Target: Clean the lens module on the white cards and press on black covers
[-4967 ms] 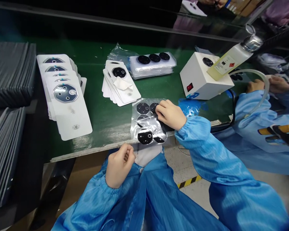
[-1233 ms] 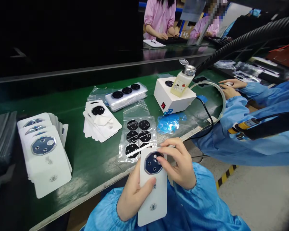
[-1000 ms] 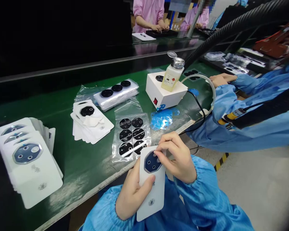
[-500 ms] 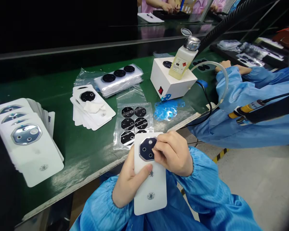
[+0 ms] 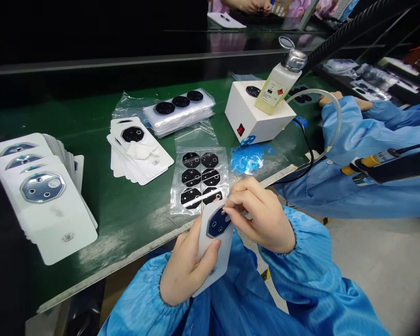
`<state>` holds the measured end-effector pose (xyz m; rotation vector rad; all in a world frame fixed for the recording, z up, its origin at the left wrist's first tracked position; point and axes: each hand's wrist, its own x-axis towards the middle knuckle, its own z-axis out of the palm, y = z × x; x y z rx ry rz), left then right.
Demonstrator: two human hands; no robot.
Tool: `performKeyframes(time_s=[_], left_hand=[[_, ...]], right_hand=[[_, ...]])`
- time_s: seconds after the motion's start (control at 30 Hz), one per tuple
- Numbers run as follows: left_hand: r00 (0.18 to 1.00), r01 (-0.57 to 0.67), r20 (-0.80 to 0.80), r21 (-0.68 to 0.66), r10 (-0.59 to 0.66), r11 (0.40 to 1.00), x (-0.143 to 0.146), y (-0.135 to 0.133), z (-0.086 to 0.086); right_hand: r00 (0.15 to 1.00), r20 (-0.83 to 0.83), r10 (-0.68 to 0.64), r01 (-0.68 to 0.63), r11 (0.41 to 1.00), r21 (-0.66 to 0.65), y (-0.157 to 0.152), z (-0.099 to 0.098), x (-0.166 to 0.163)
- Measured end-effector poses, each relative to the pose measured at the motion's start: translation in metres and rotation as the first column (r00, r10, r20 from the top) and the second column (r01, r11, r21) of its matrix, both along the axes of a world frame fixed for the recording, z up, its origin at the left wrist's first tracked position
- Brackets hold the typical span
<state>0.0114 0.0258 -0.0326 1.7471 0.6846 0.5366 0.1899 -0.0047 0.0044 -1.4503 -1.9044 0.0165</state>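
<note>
My left hand [image 5: 187,268] grips a white phone back cover [image 5: 224,255] over the table's front edge, thumb across its face. The cover is tilted, with a dark octagonal camera plate [image 5: 217,225] near its top. My right hand [image 5: 261,217] is closed in a pinch at the plate's upper right edge. Whatever lies between its fingertips is too small to make out. Just beyond the cover lies a clear sheet of black octagonal stickers [image 5: 191,178]. A stack of similar white covers [image 5: 61,219] stands at the left, and a smaller stack [image 5: 161,163] lies farther back.
A white box [image 5: 238,112] with a red switch carries a pump bottle [image 5: 273,93]. Blue film scraps [image 5: 247,159] lie before it. Packed sticker sheets [image 5: 180,116] are at the back. To the right are a co-worker's blue sleeve [image 5: 346,116], a clear hose and a yellow-banded tool [image 5: 371,161].
The cover has turned and tilted in my left hand, so its face shows narrower. My right fingers have shifted slightly at the plate's upper right edge. The whole view has shifted a little.
</note>
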Motion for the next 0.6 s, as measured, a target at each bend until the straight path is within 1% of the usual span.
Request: performKeyframes(time_s=[0.13, 0.3, 0.43, 0.53, 0.6], left_hand=[[0.994, -0.100, 0.018, -0.149, 0.104, 0.984, 0.001, -0.004, 0.002], [0.985, -0.171, -0.022, -0.250, 0.171, 0.953, -0.001, -0.008, 0.003], [0.981, -0.182, 0.010, -0.327, 0.196, 0.927, -0.003, -0.006, 0.001], [0.981, -0.122, 0.091, -0.388, 0.170, 0.913, -0.004, -0.004, 0.001], [0.972, -0.108, 0.140, -0.446, 0.189, 0.888, -0.003, -0.004, 0.002]], right_hand=[[0.992, 0.117, -0.042, 0.028, 0.992, 0.124, 0.005, -0.006, -0.004], [0.975, 0.217, -0.056, -0.002, 0.967, 0.257, 0.008, -0.011, -0.006], [0.963, 0.263, -0.054, -0.025, 0.957, 0.288, 0.009, -0.011, -0.008], [0.963, 0.267, -0.029, -0.047, 0.961, 0.274, 0.009, -0.010, -0.010], [0.965, 0.263, -0.008, -0.063, 0.964, 0.259, 0.008, -0.009, -0.011]])
